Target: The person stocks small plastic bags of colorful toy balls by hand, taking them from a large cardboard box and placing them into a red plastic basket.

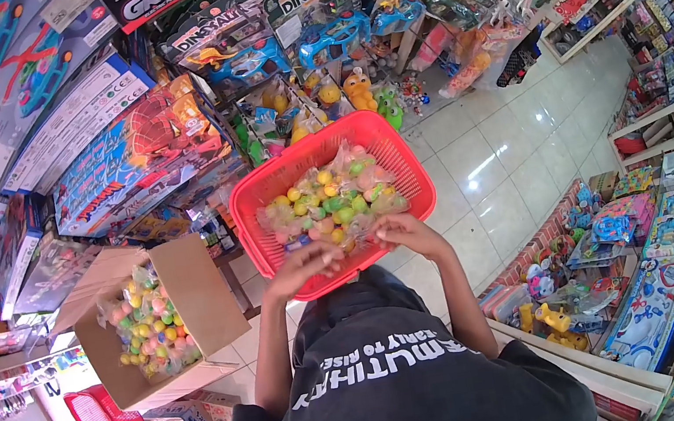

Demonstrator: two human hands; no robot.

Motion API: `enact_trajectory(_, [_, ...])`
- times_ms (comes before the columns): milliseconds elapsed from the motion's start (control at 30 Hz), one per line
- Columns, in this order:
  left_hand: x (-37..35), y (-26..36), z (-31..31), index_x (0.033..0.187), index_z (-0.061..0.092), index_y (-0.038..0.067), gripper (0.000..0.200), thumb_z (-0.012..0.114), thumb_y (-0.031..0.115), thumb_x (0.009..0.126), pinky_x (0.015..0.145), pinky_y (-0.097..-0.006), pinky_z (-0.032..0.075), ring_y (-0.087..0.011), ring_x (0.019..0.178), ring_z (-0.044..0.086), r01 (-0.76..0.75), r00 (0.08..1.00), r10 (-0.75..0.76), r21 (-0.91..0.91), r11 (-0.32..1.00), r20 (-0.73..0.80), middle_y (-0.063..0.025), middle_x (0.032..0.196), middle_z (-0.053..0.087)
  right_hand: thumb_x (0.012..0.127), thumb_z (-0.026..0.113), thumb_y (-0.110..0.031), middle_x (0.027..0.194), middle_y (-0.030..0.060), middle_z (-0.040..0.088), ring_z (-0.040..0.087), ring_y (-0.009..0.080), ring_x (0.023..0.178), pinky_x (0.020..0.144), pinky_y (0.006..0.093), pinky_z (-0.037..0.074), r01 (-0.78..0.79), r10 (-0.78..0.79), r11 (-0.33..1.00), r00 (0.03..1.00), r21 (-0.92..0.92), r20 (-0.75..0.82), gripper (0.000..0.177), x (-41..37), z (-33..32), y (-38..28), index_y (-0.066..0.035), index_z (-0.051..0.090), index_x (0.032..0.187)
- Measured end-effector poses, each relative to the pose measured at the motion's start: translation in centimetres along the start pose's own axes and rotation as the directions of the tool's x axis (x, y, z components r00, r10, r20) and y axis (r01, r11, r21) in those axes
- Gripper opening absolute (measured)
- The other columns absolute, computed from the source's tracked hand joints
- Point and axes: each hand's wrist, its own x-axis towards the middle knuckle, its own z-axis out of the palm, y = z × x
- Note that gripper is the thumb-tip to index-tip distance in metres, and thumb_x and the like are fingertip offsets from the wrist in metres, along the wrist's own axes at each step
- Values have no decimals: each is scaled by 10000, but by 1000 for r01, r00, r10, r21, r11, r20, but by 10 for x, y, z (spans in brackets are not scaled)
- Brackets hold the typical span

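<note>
Black shirt (385, 390) closest of all, with white letters on it. Just past it, left hand (315, 265) over the near left side of the red basket (404, 154), fingers bent. Right hand (405, 233) over the near right side, fingers bent too, near the balls. Too hard to tell if either hand is gripping a bag or just touching.

In the basket, clear bags of small balls (335, 199): yellow, green, pink and orange, all in a heap. To the left, a brown box (204, 293), open, with more balls (147, 327) in bags inside. Farther left, on the floor, another red basket (102, 417).

Off to the right, yellow toys (553, 319) among packs. Beyond the basket, a yellow bear (358, 93) and a green toy (390, 109), then blue toy guns (333, 36) in packs. Shiny tiles (481, 164) on the floor.
</note>
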Motion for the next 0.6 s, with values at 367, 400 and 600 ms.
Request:
enact_trajectory(367, [6,-152,40,954,628,54,289,514,309,881,783,-268,449,-121,870,572,151,967,-227,466,872,112,-19,855,628,855,534,-298,849,-5,594,573,92,807,661,267,493,-531,620,777,740,-339,261,234,-25,-22,124,-113,575,992])
enact_trajectory(400, [5,-175,39,954,628,54,289,514,309,881,783,-268,449,-121,870,572,154,968,-228,467,871,106,-19,855,628,848,542,-292,827,-7,598,575,89,788,639,263,488,-584,671,728,716,-360,195,223,-22,-19,148,-119,577,984])
enact_trajectory(600, [-36,-280,26,919,618,75,275,553,326,827,742,-334,476,-255,843,619,265,940,-63,601,754,-335,-131,877,642,820,550,-222,768,-3,609,569,86,691,552,237,445,-338,323,939,931,-66,-170,162,-29,12,287,-121,592,940])
